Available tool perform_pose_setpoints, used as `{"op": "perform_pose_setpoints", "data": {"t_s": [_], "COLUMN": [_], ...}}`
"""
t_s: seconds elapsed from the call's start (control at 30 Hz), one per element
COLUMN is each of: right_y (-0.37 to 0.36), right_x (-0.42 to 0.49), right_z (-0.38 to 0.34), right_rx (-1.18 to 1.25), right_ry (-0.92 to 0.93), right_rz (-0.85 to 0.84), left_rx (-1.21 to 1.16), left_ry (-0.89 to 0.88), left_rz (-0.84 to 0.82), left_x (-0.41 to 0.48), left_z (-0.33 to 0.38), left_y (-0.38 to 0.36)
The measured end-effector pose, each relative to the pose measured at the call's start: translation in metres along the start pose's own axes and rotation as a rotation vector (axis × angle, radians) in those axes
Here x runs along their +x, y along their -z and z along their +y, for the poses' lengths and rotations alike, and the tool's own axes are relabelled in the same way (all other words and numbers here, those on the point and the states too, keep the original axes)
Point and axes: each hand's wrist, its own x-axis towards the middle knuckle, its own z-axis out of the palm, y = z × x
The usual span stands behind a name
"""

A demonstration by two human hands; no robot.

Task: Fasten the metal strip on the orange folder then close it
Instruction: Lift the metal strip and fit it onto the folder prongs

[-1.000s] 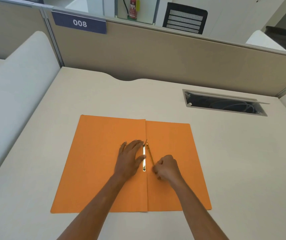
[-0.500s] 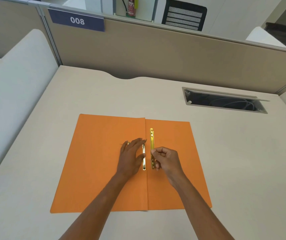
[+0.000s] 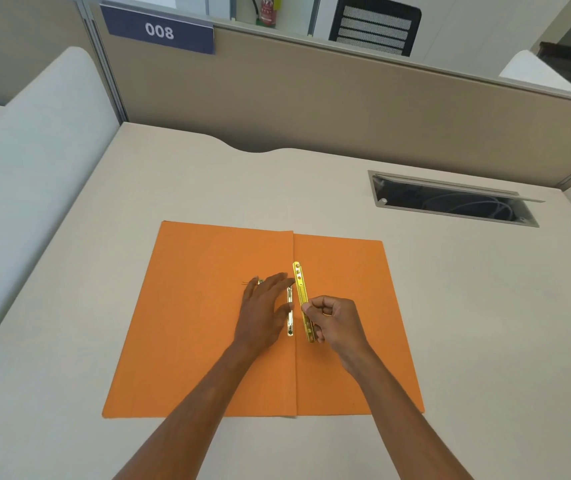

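Note:
An orange folder (image 3: 190, 341) lies open and flat on the desk, its fold running toward me. My left hand (image 3: 265, 311) rests flat on the left leaf beside the fold, fingers spread, holding nothing. A pale fastener base (image 3: 290, 317) with slots sits along the fold between my hands. My right hand (image 3: 336, 323) pinches a gold metal strip (image 3: 300, 285), which stands along the fold just right of the base. A small metal prong tip (image 3: 259, 281) pokes out past my left fingertips.
The beige desk (image 3: 484, 323) has an open cable slot (image 3: 450, 200) at the back right with wires inside. A partition wall with a sign "008" (image 3: 159, 31) closes the back. A white padded panel (image 3: 27, 174) borders the left side.
My right hand has lifted the gold strip off the right leaf and turned it parallel to the fold, then shifted it slightly toward the fastener base. My left hand has stayed flat.

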Motion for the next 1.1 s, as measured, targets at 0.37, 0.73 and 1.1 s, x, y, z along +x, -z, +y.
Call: {"op": "perform_pose_setpoints", "data": {"t_s": [0.37,0.73,1.1], "right_y": [0.003,-0.007,-0.015], "right_x": [0.000,0.015,0.025], "right_z": [0.007,0.020,0.023], "right_rx": [-0.009,-0.021,-0.053], "right_ry": [-0.028,-0.108,-0.191], "right_rz": [0.001,0.034,0.029], "left_rx": [-0.004,-0.028,-0.154], "left_ry": [-0.008,-0.004,-0.063], "left_rz": [0.004,0.029,-0.009], "left_x": [0.001,-0.001,-0.018], "left_z": [0.001,0.003,-0.001], "left_y": [0.001,0.004,0.022]}}
